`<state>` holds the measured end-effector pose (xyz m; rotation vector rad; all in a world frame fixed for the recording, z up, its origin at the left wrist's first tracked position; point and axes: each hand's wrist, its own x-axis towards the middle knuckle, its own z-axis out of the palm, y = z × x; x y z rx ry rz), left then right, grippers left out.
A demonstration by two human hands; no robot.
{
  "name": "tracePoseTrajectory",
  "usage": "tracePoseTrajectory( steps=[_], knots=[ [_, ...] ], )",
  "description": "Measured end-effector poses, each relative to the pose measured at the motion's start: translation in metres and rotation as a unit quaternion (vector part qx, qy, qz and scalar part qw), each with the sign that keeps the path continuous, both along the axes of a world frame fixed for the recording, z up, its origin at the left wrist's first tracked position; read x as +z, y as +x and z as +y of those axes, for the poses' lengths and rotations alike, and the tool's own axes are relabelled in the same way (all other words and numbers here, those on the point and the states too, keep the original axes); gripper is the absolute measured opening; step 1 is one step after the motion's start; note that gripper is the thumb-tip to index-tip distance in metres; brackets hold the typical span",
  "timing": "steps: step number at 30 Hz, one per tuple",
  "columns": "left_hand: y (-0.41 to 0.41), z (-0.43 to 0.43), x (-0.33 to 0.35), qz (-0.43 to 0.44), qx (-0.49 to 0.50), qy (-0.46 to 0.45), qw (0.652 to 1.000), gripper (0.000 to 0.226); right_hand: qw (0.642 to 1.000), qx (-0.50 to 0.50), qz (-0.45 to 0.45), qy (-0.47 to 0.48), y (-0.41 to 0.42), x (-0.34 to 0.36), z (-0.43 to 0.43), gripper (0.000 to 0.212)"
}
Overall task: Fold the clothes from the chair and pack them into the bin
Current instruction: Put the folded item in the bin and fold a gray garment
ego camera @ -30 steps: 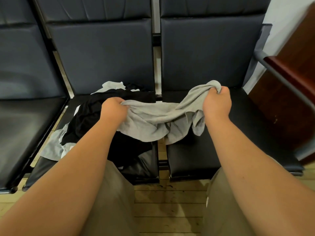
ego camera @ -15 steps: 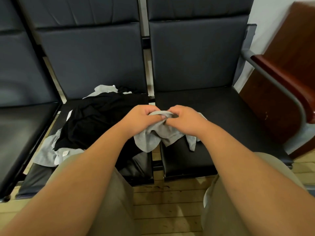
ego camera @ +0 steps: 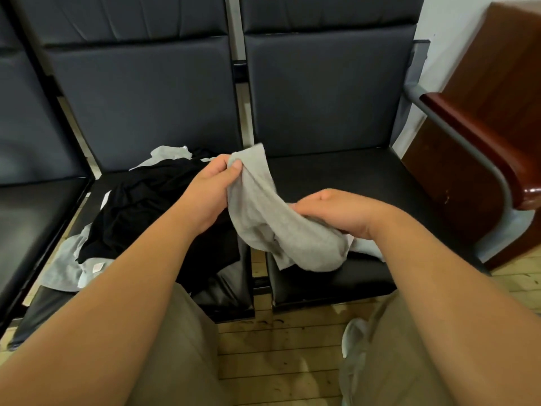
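Three seats (ego camera: 336, 177); two grips (ego camera: 210, 189) (ego camera: 330, 212) hold one garment (ego camera: 263, 218).

One view, from a wide-angle camera worn on the person's head. It faced forward and tilted down onto a row of dark padded seats, met nearly square-on. Middle chair (ego camera: 146, 98) and right chair (ego camera: 322, 92) filled the upper frame, backrest tops cut off; left chair (ego camera: 29, 218) was clipped by the left edge. Both forearms ran in from the bottom corners, large and close to the lens. Left hand (ego camera: 210, 186) and right hand (ego camera: 336, 212) sat near frame centre, grey garment (ego camera: 263, 221) between them. Trousered legs (ego camera: 175, 361) and plank floor (ego camera: 278, 361) lay along the bottom edge, almost straight below. Wooden armrest (ego camera: 474, 142) bowed at the right edge, curved by the lens.
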<state>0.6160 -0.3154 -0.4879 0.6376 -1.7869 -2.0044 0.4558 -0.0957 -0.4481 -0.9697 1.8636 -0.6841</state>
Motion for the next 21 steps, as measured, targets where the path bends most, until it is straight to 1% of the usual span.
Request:
tracePoseTrajectory(
  steps=[1, 4, 8, 10, 12, 13, 15, 17, 18, 19, 20, 21],
  knots=[
    [-0.001, 0.003, -0.001, -0.007, -0.009, -0.016, 1.000, 0.019, 1.000, 0.012, -0.018, 0.005, 0.003, -0.001, 0.002, 0.039],
    [-0.005, 0.016, -0.004, -0.023, -0.030, -0.056, 0.998, 0.018, 0.998, -0.013, -0.062, -0.027, 0.009, -0.006, -0.002, 0.049],
    [-0.006, 0.033, -0.004, -0.041, -0.059, -0.066, 0.995, 0.024, 0.996, -0.042, -0.067, -0.043, 0.015, -0.017, -0.012, 0.055],
    [-0.006, 0.040, -0.005, -0.057, -0.069, -0.086, 0.992, 0.025, 0.994, -0.053, -0.082, -0.047, 0.012, -0.021, -0.014, 0.049],
    [-0.004, 0.042, -0.007, -0.062, -0.075, -0.098, 0.990, 0.026, 0.993, -0.061, -0.092, -0.046, 0.005, -0.021, -0.013, 0.034],
    [-0.004, 0.041, -0.006, -0.065, -0.086, -0.101, 0.989, 0.029, 0.993, -0.062, -0.086, -0.043, 0.001, -0.020, -0.012, 0.027],
    [-0.003, 0.039, -0.007, -0.086, -0.135, -0.098, 0.982, 0.042, 0.993, -0.069, -0.075, -0.053, -0.004, -0.019, -0.009, 0.021],
    [-0.004, 0.038, -0.011, -0.147, -0.209, -0.122, 0.959, 0.058, 0.986, -0.111, -0.081, -0.091, -0.009, -0.020, -0.006, 0.018],
    [-0.005, 0.041, -0.015, -0.192, -0.248, -0.158, 0.936, 0.061, 0.980, -0.140, -0.082, -0.115, -0.013, -0.020, -0.005, 0.015],
    [-0.007, 0.042, -0.021, -0.241, -0.276, -0.206, 0.907, 0.061, 0.973, -0.170, -0.076, -0.136, -0.017, -0.021, -0.003, 0.014],
    [-0.010, 0.042, -0.031, -0.283, -0.289, -0.255, 0.879, 0.055, 0.965, -0.204, -0.064, -0.153, -0.022, -0.021, -0.001, 0.012],
    [-0.012, 0.042, -0.039, -0.313, -0.281, -0.291, 0.859, 0.044, 0.955, -0.240, -0.042, -0.168, -0.027, -0.022, 0.001, 0.011]
  ],
)
